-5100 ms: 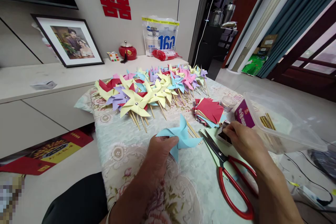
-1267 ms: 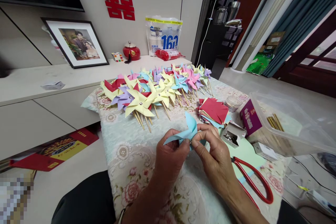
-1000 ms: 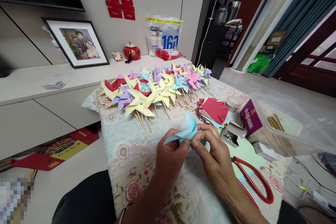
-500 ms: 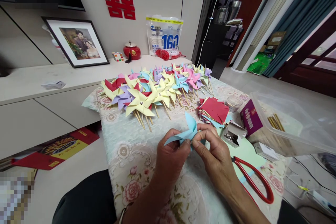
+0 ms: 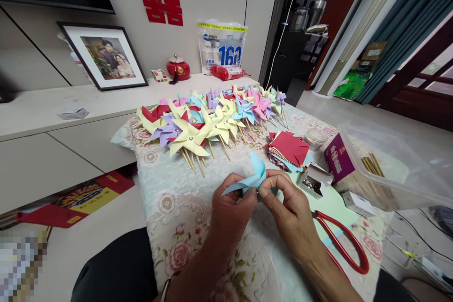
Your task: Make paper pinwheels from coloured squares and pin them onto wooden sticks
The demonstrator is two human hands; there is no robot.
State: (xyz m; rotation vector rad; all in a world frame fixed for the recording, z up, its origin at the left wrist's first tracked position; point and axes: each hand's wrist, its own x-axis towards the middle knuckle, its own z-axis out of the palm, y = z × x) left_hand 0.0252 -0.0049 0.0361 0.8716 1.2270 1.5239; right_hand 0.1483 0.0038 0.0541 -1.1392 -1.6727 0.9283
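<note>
A light blue paper pinwheel (image 5: 258, 168), its corners folded toward the middle, is held between my two hands above the flowered tablecloth. My left hand (image 5: 230, 214) is closed on its left side, thumb near the folded centre. My right hand (image 5: 292, 203) pinches the pinwheel at its centre and right side. A small shiny speck shows between the thumbs, too small to make out clearly. Beyond my hands lie several finished pinwheels (image 5: 191, 138) on wooden sticks. To the right are a stack of cut paper squares (image 5: 290, 147) and a small open box (image 5: 314, 183) of metal fasteners.
Red-handled pliers (image 5: 361, 257) lie right of my right forearm, partly over pale green paper (image 5: 334, 205). A clear plastic bin (image 5: 414, 188) with wooden sticks (image 5: 373, 165) stands at the table's right, near a small white box (image 5: 358, 204) and a round clear container (image 5: 315, 139).
Almost nothing differs. Both hands keep their hold on the blue pinwheel, with only a slight shift of the fingers at its centre.
</note>
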